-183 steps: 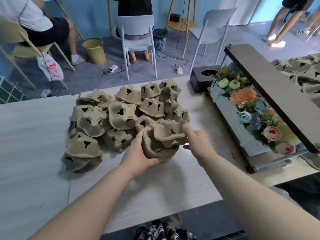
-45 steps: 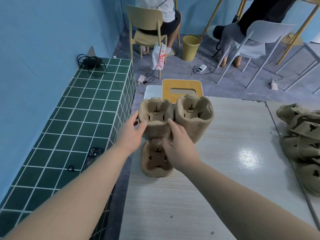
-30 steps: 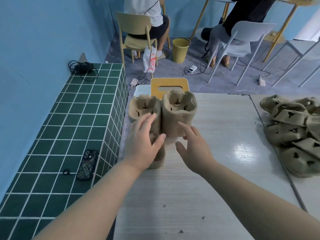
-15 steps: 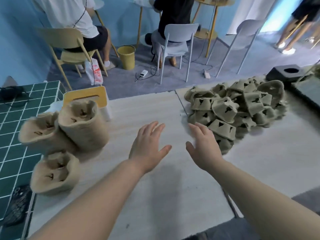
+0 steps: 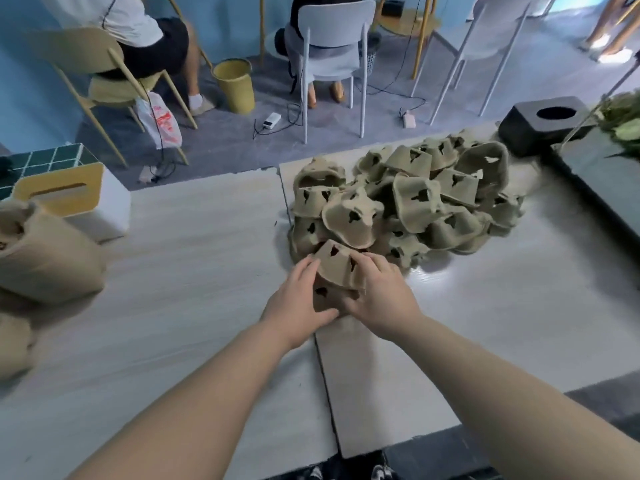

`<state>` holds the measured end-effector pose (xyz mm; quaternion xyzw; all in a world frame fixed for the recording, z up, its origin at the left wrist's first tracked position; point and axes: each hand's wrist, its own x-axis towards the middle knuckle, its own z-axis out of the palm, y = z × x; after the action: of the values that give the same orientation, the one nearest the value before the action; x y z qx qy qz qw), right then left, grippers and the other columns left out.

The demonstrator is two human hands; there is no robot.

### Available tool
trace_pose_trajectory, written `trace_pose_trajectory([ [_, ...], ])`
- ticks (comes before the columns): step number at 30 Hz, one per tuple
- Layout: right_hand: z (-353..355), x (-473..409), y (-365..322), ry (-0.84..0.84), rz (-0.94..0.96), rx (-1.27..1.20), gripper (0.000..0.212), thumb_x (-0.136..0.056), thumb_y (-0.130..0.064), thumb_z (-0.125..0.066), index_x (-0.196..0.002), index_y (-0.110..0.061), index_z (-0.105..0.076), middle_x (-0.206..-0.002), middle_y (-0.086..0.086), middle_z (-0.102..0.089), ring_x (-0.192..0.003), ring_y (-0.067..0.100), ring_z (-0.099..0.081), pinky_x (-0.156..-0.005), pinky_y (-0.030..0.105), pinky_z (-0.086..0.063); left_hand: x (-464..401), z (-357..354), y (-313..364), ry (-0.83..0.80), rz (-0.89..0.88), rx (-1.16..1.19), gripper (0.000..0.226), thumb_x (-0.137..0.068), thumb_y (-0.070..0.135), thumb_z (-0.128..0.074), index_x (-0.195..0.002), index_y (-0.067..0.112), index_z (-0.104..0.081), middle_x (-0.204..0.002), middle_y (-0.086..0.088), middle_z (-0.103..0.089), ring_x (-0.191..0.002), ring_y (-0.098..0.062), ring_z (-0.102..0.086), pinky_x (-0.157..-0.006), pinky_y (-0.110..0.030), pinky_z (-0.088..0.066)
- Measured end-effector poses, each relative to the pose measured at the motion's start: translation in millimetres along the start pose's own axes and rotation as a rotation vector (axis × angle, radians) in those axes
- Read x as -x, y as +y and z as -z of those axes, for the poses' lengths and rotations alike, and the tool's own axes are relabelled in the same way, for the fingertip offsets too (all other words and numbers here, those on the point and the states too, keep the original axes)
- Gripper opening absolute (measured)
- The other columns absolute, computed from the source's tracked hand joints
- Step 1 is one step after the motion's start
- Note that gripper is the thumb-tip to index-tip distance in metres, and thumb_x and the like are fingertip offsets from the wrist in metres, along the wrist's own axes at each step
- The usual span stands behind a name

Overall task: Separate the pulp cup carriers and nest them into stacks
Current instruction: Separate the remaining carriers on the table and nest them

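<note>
Your left hand [image 5: 298,299] and right hand [image 5: 378,292] clasp nearest carrier [image 5: 337,266] at pile's [image 5: 405,202] near edge; stacks [image 5: 41,258] lie far left.

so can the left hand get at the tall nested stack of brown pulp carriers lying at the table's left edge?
Probably yes: bare table lies between the left hand and that stack, but it grips a carrier.
</note>
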<state>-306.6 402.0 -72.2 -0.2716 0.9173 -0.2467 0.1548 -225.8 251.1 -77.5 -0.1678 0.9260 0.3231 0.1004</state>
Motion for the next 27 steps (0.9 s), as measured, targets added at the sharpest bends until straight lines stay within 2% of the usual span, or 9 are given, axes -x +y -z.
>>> trace_pose_trajectory([
  [3, -3, 1, 5, -0.010, 0.001, -0.038, 0.085, -0.072, -0.040, -0.073, -0.144, -0.031, -0.030, -0.133, 0.001, -0.036, -0.121, 0.024, -0.039, -0.098, 0.036, -0.042, 2, -4, 1, 0.020, 0.003, 0.011, 0.096, -0.080, 0.033, -0.076, -0.156, 0.021, -0.020, -0.159, 0.008, -0.019, -0.137, -0.012, -0.036, -0.103, -0.026, -0.038],
  [8, -7, 7, 7, 0.004, 0.019, -0.033, 0.082, -0.068, -0.042, -0.076, -0.139, -0.040, -0.035, -0.124, 0.000, -0.036, -0.110, 0.022, -0.048, -0.089, 0.036, -0.049, 5, -12, -8, 0.017, -0.028, 0.046, 0.095, -0.078, 0.025, -0.079, -0.155, 0.019, -0.023, -0.156, 0.006, -0.024, -0.132, -0.013, -0.043, -0.104, -0.028, -0.041],
  [14, -9, 21, 11, 0.054, -0.050, -0.031, 0.062, -0.075, -0.042, -0.071, -0.130, -0.028, -0.046, -0.131, -0.007, -0.040, -0.103, 0.015, -0.055, -0.077, 0.029, -0.048, 4, -19, -18, 0.050, -0.053, 0.128, 0.092, -0.080, 0.023, -0.077, -0.154, 0.020, -0.023, -0.156, 0.006, -0.027, -0.135, -0.013, -0.039, -0.101, -0.020, -0.034],
  [18, -8, 27, 12, 0.083, -0.115, 0.046, 0.029, -0.085, -0.035, -0.064, -0.110, -0.020, -0.058, -0.121, -0.007, -0.048, -0.091, 0.017, -0.057, -0.070, 0.029, -0.043, 3, -21, -21, 0.046, -0.012, 0.221, 0.090, -0.080, 0.027, -0.077, -0.154, 0.023, -0.026, -0.151, 0.003, -0.036, -0.126, -0.018, -0.048, -0.103, -0.028, -0.041],
  [20, -8, 31, 19, 0.140, -0.132, 0.059, 0.025, -0.086, -0.032, -0.063, -0.108, -0.019, -0.059, -0.122, -0.004, -0.049, -0.086, 0.017, -0.055, -0.068, 0.027, -0.040, 3, -21, -22, 0.047, 0.023, 0.242, 0.088, -0.080, 0.028, -0.077, -0.153, 0.025, -0.028, -0.144, 0.000, -0.046, -0.120, -0.020, -0.053, -0.100, -0.029, -0.043],
  [22, -9, 34, 21, 0.190, -0.073, 0.007, 0.044, -0.082, -0.030, -0.067, -0.123, -0.020, -0.053, -0.136, -0.001, -0.042, -0.108, 0.016, -0.052, -0.078, 0.023, -0.040, 7, -23, -23, 0.032, 0.039, 0.263, 0.086, -0.080, 0.029, -0.077, -0.153, 0.026, -0.030, -0.139, -0.001, -0.054, -0.116, -0.020, -0.056, -0.097, -0.027, -0.044],
  [24, -4, 32, 14, 0.119, 0.019, -0.045, 0.069, -0.078, -0.033, -0.069, -0.139, -0.021, -0.040, -0.149, 0.000, -0.029, -0.133, 0.014, -0.033, -0.098, 0.024, -0.035, 11, -26, -21, 0.008, 0.029, 0.280, 0.085, -0.081, 0.028, -0.077, -0.152, 0.026, -0.032, -0.138, 0.000, -0.056, -0.114, -0.019, -0.057, -0.094, -0.024, -0.043],
  [25, -3, 29, 10, 0.056, 0.059, -0.035, 0.077, -0.077, -0.037, -0.070, -0.144, -0.024, -0.034, -0.152, 0.000, -0.026, -0.138, 0.016, -0.026, -0.105, 0.026, -0.031, 13, -26, -19, -0.003, 0.027, 0.286, 0.084, -0.081, 0.027, -0.077, -0.152, 0.026, -0.032, -0.138, 0.001, -0.056, -0.114, -0.018, -0.057, -0.093, -0.022, -0.042],
  [27, -1, 21, 5, -0.045, 0.097, 0.014, 0.077, -0.076, -0.043, -0.070, -0.143, -0.030, -0.035, -0.150, -0.001, -0.029, -0.137, 0.022, -0.027, -0.110, 0.031, -0.028, 13, -27, -17, -0.006, 0.021, 0.289, 0.083, -0.081, 0.026, -0.076, -0.152, 0.028, -0.032, -0.137, 0.003, -0.056, -0.112, -0.016, -0.057, -0.091, -0.020, -0.041],
])
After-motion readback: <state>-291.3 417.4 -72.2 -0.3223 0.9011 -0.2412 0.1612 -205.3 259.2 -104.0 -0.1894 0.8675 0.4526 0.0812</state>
